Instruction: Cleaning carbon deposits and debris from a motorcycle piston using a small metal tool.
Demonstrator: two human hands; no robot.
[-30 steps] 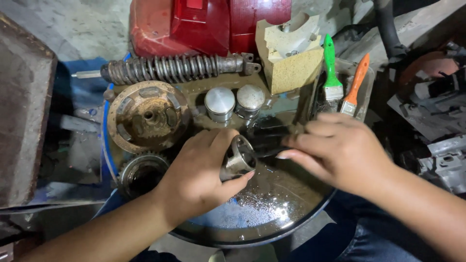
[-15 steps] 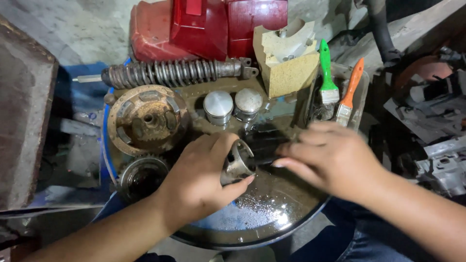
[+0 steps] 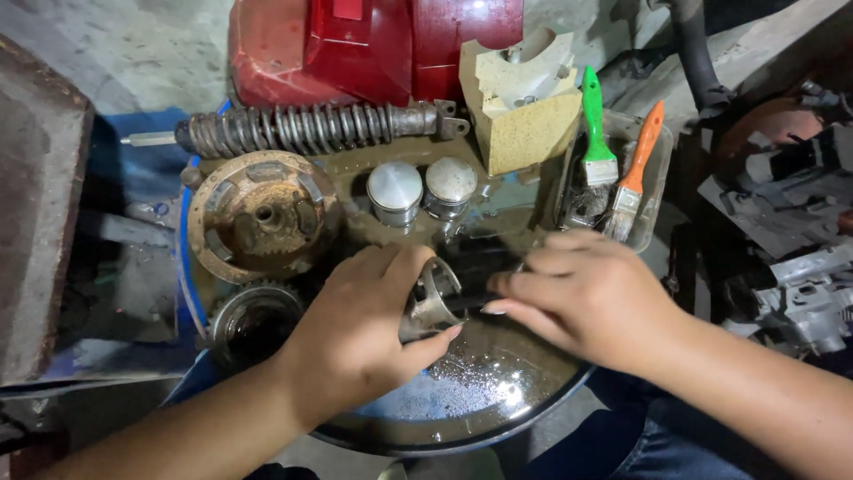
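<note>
My left hand grips a hollow metal piston, its open end turned toward my right hand. My right hand pinches a dark thin tool whose tip reaches into the piston's opening; most of the tool is hidden under my fingers. Both hands hover over a round blue basin holding dark oily liquid.
Two more pistons stand behind the basin, next to a rusty clutch disc and a gear. A coil shock spring lies before a red body panel. A green brush and an orange brush sit in a clear tray.
My right hand has slid a little left toward the piston, and the tool now sits deeper in its opening. My left hand keeps the piston almost still.
</note>
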